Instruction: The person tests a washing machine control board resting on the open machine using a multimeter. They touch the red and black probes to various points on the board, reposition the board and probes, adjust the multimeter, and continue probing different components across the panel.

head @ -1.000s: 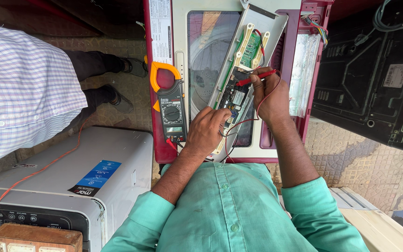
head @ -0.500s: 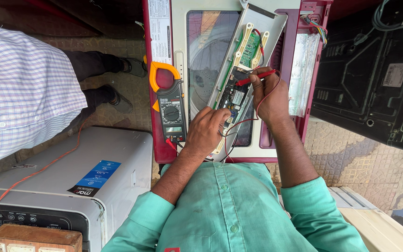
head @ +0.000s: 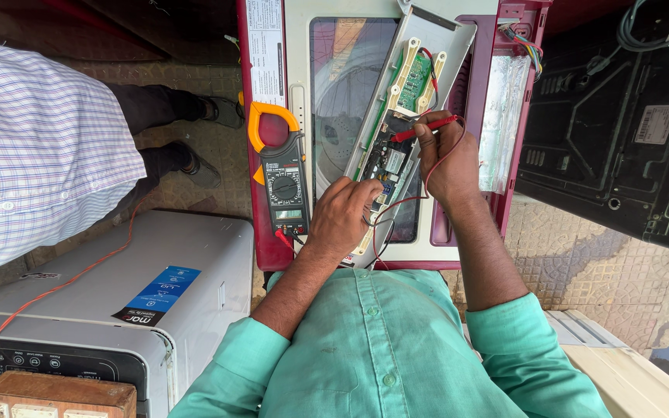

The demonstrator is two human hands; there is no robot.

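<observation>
The person in the teal button-up shirt is partway into probing a long grey plastic control panel (head: 396, 131) that is lying tilted across the white top of a maroon-sided washing machine (head: 497, 209), its back facing up so the green circuit board (head: 412, 77) in its cream plastic frame is showing. The right hand (head: 447, 159) is pinching a slim red test probe (head: 425, 129) and is pressing its tip against the panel just below the green board; the left hand (head: 342, 220) is curling narrowly over the lower part of the panel, and whether it is gripping a second probe cannot be told, though thin red lead wire (head: 416, 201) is looping between the two hands. A dark grey clamp meter with an orange jaw (head: 280, 174) is resting on the machine's maroon edge beside the left hand, leads plugged in. Judging by this, the panel is already off and opened, and checking is in hand; refitting is not yet done. Another person in a checked shirt (head: 32, 155) is standing by a smooth grey appliance (head: 118, 302).
</observation>
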